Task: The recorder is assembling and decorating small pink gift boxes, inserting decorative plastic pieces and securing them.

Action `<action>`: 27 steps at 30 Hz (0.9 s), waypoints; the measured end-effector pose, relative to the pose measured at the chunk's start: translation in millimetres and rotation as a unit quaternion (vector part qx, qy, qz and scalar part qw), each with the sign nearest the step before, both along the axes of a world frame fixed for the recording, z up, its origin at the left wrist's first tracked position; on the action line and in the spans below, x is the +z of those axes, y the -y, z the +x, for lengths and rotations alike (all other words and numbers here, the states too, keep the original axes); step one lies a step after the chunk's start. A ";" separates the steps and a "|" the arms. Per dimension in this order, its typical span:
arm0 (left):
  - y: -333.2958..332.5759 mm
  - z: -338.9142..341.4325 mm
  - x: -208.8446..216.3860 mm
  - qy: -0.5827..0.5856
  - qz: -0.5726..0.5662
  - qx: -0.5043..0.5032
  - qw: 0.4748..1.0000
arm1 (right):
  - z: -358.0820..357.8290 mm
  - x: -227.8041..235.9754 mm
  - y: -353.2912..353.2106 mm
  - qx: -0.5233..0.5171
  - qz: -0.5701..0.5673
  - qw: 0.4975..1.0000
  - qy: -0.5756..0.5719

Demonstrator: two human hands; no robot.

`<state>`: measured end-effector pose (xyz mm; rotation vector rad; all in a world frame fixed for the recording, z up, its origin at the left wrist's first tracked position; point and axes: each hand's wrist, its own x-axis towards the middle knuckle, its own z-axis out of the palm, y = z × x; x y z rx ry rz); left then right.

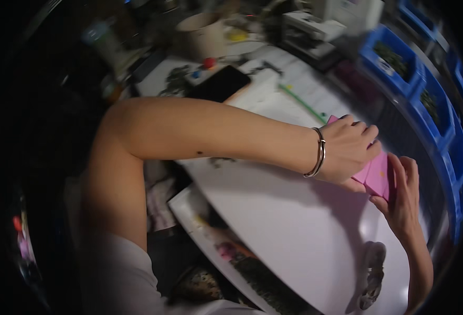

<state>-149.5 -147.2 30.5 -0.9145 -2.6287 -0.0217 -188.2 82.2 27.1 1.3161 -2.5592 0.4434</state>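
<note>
At the right side of the white table [273, 210], both hands are closed on a pink block-like object [378, 176], which looks like a small box with a seam or fold across it. My left hand [344, 152], a silver bangle at its wrist, reaches over from the left with its fingers curled on the top. Along the right edge and near corner, my right hand [403, 189] grips with fingers and thumb. Much of the pink object lies hidden under my left hand. Just beyond it, a thin green strip [302, 102] lies on the table.
Blue bins [399, 63] with green contents line the right side. Farther back are a dark phone [221, 84], a beige pot [202, 34] and a white-grey device [312, 31]. A clear, lumpy object [373, 273] lies near my right forearm. An open drawer [189, 210] juts out at the near left.
</note>
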 end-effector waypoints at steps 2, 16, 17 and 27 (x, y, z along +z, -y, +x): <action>10.9 46.3 54.8 -0.025 0.017 0.044 0.999 | 25.3 59.1 17.6 0.038 0.005 0.999 -0.017; 199.2 380.0 84.0 -0.011 0.009 0.404 0.915 | 214.4 84.6 308.5 0.435 -0.049 0.893 -0.103; 210.6 398.2 75.7 0.000 0.009 0.426 0.905 | 227.7 72.9 326.1 0.437 -0.028 0.895 -0.084; 301.1 494.6 -34.4 0.091 0.050 0.549 0.829 | 310.6 -50.3 467.7 0.518 0.020 0.853 -0.056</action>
